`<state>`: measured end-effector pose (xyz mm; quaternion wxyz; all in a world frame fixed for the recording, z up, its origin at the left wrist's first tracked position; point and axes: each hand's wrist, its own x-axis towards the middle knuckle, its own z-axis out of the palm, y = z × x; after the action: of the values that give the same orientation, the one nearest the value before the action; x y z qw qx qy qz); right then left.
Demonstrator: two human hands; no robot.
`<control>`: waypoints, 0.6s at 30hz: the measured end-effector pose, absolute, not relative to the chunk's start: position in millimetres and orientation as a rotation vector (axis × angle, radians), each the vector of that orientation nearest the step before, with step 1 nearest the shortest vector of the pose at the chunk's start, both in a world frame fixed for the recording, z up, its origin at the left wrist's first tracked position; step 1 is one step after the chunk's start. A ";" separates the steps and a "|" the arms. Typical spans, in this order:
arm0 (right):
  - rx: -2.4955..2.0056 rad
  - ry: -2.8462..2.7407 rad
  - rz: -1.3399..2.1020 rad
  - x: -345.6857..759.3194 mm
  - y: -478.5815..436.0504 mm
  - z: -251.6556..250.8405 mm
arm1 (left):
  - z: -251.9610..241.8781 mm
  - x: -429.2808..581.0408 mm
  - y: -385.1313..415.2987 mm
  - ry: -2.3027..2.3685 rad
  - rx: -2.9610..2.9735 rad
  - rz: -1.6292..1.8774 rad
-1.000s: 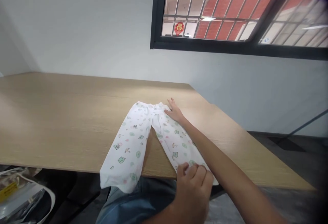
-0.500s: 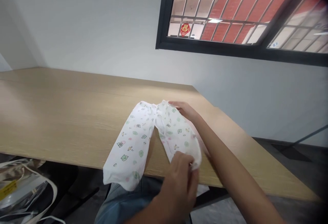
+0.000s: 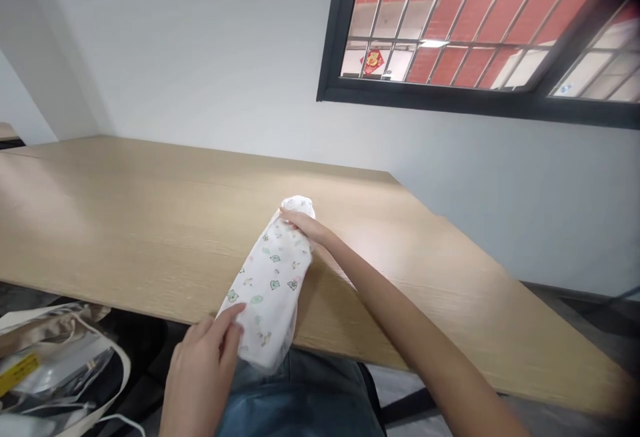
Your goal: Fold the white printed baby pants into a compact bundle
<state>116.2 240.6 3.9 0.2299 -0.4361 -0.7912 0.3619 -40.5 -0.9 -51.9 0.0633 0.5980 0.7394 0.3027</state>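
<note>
White baby pants [image 3: 273, 277], printed with small green, pink and yellow figures, lie folded lengthwise with one leg over the other. The waist end is on the table, and the hems reach past its near edge over my lap. My right hand [image 3: 303, 224] rests on the waist end, its fingers stretched across the cloth. By the left side of the hems, my left hand [image 3: 207, 357] has its index finger and thumb apart on the fabric. Its other fingers are partly hidden.
The pants lie on a light wood table [image 3: 150, 224] with a slanted right edge. A bag [image 3: 55, 370] with pale straps and plastic-wrapped items stands below it at the lower left. Behind the table is a wall [image 3: 210, 57] with a barred window [image 3: 450, 24].
The right leg of the pants has been folded leftward over the left leg. Both hands have moved left with it. The left hand no longer pinches the hem. The view has shifted slightly.
</note>
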 end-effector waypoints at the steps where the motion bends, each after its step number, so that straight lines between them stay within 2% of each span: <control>1: -1.203 -2.183 1.033 117.8 242.3 1.9 | -54.6 -40.6 -0.3 2.325 1.889 0.885; 5: -1.183 -2.207 1.128 139.2 246.4 2.1 | -58.6 -22.8 0.5 2.481 2.161 0.906; 9: -1.225 -2.181 1.121 177.3 244.0 6.3 | -45.0 10.8 5.9 2.085 2.400 0.960; 14: -1.269 -2.139 1.199 208.0 222.3 18.0 | -5.0 34.8 64.0 1.457 2.597 0.553; 16: -1.213 -2.286 1.198 207.7 211.7 22.6 | 4.1 41.3 106.0 1.326 2.664 0.410; 18: -1.180 -2.537 1.048 203.6 207.0 23.4 | 4.5 49.1 144.6 1.290 2.661 0.336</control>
<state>203.6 207.0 23.4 0.0770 -0.3937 -0.8466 0.3496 49.1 144.6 4.5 0.0823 0.8910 0.4320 0.1126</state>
